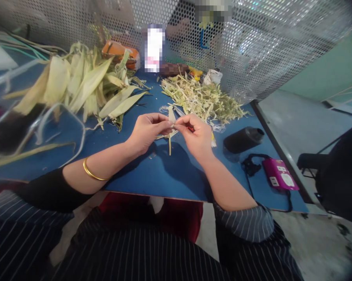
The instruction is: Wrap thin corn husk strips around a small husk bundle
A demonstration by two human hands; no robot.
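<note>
My left hand [148, 130] and my right hand [195, 134] meet above the blue table [152, 175], both pinched on a small pale strip of corn husk [171, 124] held between their fingertips. Thin ends of the husk hang down below the fingers. A bit of red shows under my right fingers; I cannot make out what it is. A gold bangle [91, 171] sits on my left wrist.
A heap of whole corn husks [82, 84] lies at the back left, a pile of shredded husk trimmings [202, 99] at the back right. A black cylinder [243, 138] and a magenta device with a black cord [278, 173] lie at right. Perforated metal screen [252, 47] behind.
</note>
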